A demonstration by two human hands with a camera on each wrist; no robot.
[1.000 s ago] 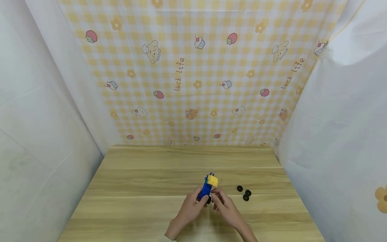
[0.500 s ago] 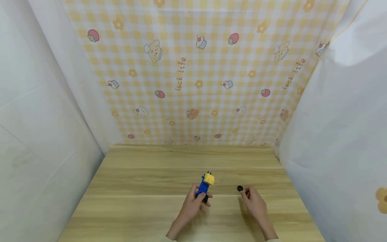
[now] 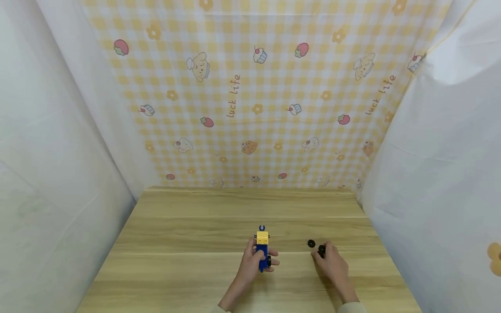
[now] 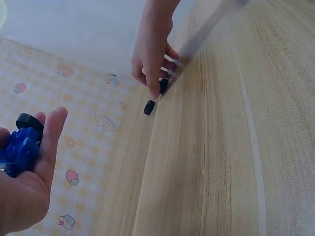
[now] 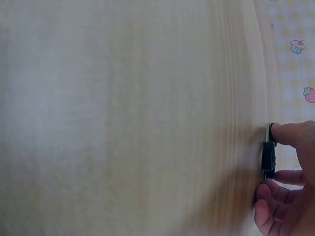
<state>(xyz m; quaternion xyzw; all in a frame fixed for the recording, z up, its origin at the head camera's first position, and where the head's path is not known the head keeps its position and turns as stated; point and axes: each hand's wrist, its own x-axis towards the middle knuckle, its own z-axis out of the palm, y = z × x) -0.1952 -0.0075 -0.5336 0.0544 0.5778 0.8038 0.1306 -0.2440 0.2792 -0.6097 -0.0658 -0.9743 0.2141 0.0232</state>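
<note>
At the near middle of the wooden table (image 3: pixel 188 234), a blue and yellow brick vehicle (image 3: pixel 262 248) is gripped by the left hand (image 3: pixel 250 265), wheel side exposed. To its right, a black wheel (image 3: pixel 321 250) is pinched by the right hand (image 3: pixel 332 266); a second wheel (image 3: pixel 311 244) lies just beyond.

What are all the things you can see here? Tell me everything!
toy car: one, blue with a yellow block on top and a black wheel on its side, held in the left hand.
loose wheels: two seen, black, on the table; one lies free, the other is pinched by the right hand.
table: one, light wood.
backdrop cloth: one, yellow check with cartoon prints, behind the table.
left hand: grips the toy car.
right hand: fingers pinch a wheel.
</note>
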